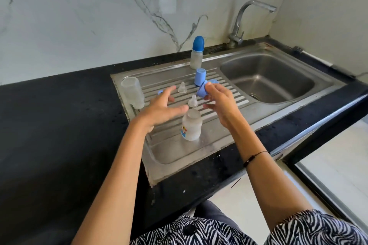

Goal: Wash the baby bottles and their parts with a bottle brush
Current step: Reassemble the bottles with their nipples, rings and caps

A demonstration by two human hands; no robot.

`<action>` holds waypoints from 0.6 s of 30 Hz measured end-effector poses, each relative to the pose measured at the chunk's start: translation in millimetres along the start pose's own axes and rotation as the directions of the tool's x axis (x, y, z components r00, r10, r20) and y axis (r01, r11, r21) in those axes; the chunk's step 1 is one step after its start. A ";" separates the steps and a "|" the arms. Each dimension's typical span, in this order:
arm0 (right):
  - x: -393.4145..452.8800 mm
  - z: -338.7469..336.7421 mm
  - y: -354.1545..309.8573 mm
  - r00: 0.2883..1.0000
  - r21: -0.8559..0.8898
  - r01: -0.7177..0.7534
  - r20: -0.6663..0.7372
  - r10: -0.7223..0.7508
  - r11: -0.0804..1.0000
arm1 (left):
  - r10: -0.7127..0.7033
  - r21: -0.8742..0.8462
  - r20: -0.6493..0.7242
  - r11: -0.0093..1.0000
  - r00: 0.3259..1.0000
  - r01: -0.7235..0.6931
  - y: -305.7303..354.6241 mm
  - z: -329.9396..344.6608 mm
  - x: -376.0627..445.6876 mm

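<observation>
Disassembly stage: your right hand (217, 101) pinches a blue cap (202, 91), left hand (163, 109) spread empty; next, grab the capped bottle (197, 53)

Blue ring (160, 91) on the drainboard: mostly hidden behind left hand (163, 108) fingers, only 1 sliver visible. Blue cap (202, 92) in right hand (220, 101): far end covered by fingers, and it blocks part of another blue piece (214, 81) behind. Front bottle (191, 125) label too blurred to read. Brush (298, 48) on the counter's right: bristle tip visible, handle blurred.
</observation>
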State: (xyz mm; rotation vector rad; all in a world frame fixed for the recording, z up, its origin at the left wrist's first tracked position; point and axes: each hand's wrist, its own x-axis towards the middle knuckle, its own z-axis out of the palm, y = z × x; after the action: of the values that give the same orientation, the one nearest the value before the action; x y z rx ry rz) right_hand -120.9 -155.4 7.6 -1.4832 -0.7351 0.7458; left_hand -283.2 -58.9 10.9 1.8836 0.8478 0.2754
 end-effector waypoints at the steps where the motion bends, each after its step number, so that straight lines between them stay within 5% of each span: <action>1: 3.1 0.9 -5.9 0.999 -0.007 0.022 0.048 -0.022 1.000 | 0.029 -0.045 -0.044 0.998 0.999 -0.031 7.9 -2.8 2.7; 8: 27.7 16.6 -21.7 0.970 -0.012 -0.030 0.242 0.032 0.999 | 0.065 -0.264 -0.215 0.957 0.974 -0.122 25.8 19.0 25.7; 11: 45.5 12.9 -21.0 0.974 -0.297 -0.017 0.212 0.083 0.955 | 0.025 -0.282 -0.294 0.953 0.956 -0.111 17.4 22.9 31.2; 12: 57.8 12.7 -16.4 0.985 -0.511 0.049 0.169 0.045 0.858 | 0.018 -0.280 -0.319 0.953 0.948 -0.112 15.2 23.7 32.8; 14: 78.5 16.2 -3.2 0.986 -0.858 0.144 0.165 -0.001 0.494 | 0.002 -0.260 -0.354 0.960 0.935 -0.100 12.8 24.9 34.2; 16: 90.2 23.4 16.5 0.959 -0.946 0.256 0.275 0.071 0.197 | -0.007 -0.245 -0.366 0.966 0.930 -0.089 13.5 26.5 34.8; 18: 92.1 27.5 32.4 0.934 -0.942 0.331 0.335 0.122 0.054 | -0.015 -0.219 -0.386 0.973 0.922 -0.075 15.1 27.2 35.3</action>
State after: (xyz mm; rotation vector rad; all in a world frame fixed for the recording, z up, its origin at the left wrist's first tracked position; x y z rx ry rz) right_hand -88.8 -66.0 -27.9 -2.5650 -1.9159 0.2309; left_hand -236.5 -58.4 5.2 1.6482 1.0009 0.7527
